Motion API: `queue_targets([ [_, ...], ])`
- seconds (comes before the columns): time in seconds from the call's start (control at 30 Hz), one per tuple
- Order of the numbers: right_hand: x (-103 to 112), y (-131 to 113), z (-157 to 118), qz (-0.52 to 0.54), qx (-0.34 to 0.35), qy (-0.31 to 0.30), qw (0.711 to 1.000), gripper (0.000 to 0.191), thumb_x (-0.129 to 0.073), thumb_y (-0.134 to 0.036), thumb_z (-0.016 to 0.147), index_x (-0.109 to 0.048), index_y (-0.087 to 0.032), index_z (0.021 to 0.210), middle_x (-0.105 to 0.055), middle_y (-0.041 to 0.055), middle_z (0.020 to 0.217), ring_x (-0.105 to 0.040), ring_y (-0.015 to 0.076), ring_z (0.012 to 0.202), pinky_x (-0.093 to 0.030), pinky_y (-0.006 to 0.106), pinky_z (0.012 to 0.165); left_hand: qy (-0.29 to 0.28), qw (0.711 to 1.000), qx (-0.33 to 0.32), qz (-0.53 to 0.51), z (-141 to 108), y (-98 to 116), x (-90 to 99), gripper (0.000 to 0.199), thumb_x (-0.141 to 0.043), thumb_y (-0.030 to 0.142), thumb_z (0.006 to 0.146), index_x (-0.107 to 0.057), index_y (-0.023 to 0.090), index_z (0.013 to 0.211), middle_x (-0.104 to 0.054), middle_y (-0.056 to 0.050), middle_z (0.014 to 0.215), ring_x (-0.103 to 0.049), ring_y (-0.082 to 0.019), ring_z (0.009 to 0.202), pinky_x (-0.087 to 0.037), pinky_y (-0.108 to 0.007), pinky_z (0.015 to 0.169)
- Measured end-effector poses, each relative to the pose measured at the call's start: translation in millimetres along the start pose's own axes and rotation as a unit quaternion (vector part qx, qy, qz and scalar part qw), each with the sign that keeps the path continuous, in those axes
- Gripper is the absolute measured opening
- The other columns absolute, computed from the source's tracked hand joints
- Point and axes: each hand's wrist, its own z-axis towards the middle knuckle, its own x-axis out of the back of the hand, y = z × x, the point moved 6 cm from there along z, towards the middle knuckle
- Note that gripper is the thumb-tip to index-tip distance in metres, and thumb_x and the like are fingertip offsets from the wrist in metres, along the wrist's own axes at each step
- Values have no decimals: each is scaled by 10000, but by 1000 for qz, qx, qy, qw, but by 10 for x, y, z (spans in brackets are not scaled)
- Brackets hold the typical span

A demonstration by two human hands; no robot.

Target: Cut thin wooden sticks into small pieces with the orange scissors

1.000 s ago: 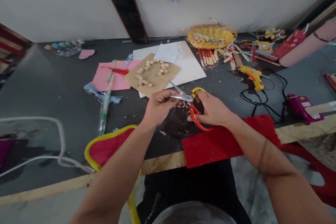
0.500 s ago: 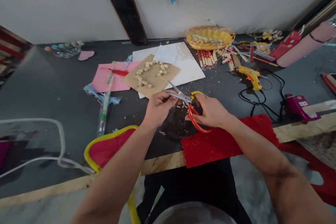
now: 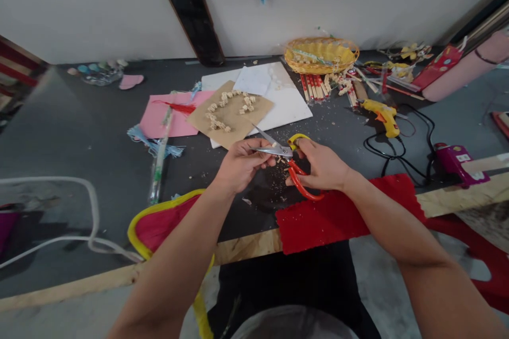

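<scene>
My right hand (image 3: 324, 165) grips a pair of scissors (image 3: 284, 152) with one yellow and one red handle loop. The blades are spread and point left, reaching over the fingers of my left hand (image 3: 244, 161). Those fingers are pinched around a small pale piece (image 3: 274, 145), perhaps wood, whose tip shows between the blades. Below the blades, cut bits and crumbs (image 3: 280, 183) are scattered on the dark table. Just beyond, small pale pieces (image 3: 217, 123) lie in a curved row on a square of brown paper (image 3: 234, 114).
A red cloth (image 3: 326, 220) lies at the front edge. On the right are a yellow glue gun (image 3: 384, 116) with a black cord and a purple box (image 3: 459, 164). A yellow basket (image 3: 322, 67) stands at the back, a phone (image 3: 196, 26) leans on the wall, and pink paper (image 3: 147, 119) lies left.
The scissors and my right hand have shifted slightly right. The small pale piece now shows between the blades above my left fingertips.
</scene>
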Motion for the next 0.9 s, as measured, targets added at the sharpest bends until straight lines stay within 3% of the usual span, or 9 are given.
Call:
queue_targets([
  [0.1, 0, -8, -9, -28, -27, -8, 999, 503, -526, -678, 778, -405, -208, 907, -559, 63, 853, -516, 195, 673, -372, 317, 603, 14, 1000, -11, -11, 17, -19, 18, 198, -807, 280, 581, -672, 150, 648, -614, -13, 533, -538, -102, 503, -363, -209, 461],
  [0.2, -5, -18, -20, -34, -68, -13, 997, 506, -522, -682, 787, -413, -204, 912, -575, 57, 833, -524, 190, 639, -343, 303, 569, 37, 997, -60, 22, 38, -17, 49, 190, -788, 319, 645, -697, 156, 680, -633, -13, 570, -538, -97, 535, -383, -206, 499],
  [0.33, -2, -19, -28, -2, -106, -3, 994, 492, -541, -674, 792, -424, -211, 909, -581, 33, 805, -546, 182, 644, -341, 286, 561, 71, 975, -145, 152, 8, 65, 59, 204, -734, 357, 736, -711, 157, 705, -666, -25, 658, -561, -117, 611, -411, -220, 564],
  [0.47, 1, 6, -28, -11, -104, 8, 994, 501, -569, -666, 773, -430, -210, 929, -581, 44, 835, -569, 207, 708, -381, 304, 597, 117, 941, -188, 256, -55, 149, 61, 138, -718, 301, 753, -737, 165, 747, -709, -32, 734, -600, -142, 656, -438, -236, 605],
  [0.67, 22, -5, -16, -48, -45, 42, 997, 600, -587, -677, 743, -427, -178, 1036, -569, 156, 1064, -566, 318, 977, -468, 432, 776, 96, 952, -190, 218, -41, 98, 69, 92, -692, 257, 761, -747, 186, 779, -726, -23, 718, -652, -163, 687, -488, -251, 640],
  [0.9, 11, 8, -10, -38, -38, 23, 998, 611, -548, -695, 765, -423, -171, 1051, -574, 160, 1056, -575, 305, 930, -474, 417, 745, 58, 973, -165, 152, 13, 15, 112, 116, -705, 276, 739, -749, 186, 798, -722, -22, 686, -654, -157, 647, -500, -255, 613],
])
